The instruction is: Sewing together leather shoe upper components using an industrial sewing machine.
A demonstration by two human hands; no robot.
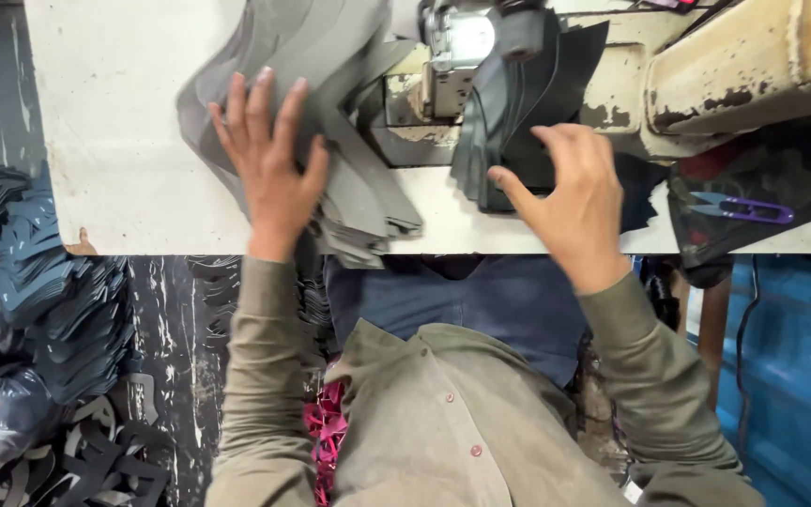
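Left hand [269, 164] lay flat, fingers spread, on a fanned stack of grey cut pieces [349, 122] on the white table [114, 141]; stack ran off the top edge. Right hand [570, 192] curled over a dark stack of pieces [509, 103] by the sewing machine [462, 47]; grip hidden behind the hand, could not tell if pinched. Purple snips [742, 208] lay right. Machine head was cut off.

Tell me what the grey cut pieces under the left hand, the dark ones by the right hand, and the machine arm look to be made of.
Grey pieces: likely synthetic leather or stiff fabric; matte, clean-cut edges, stacked flat. Dark pieces: seemingly similar sheet, slightly smoother, fanned and curving. Machine arm: painted metal, cream coat chipped to dark patches.
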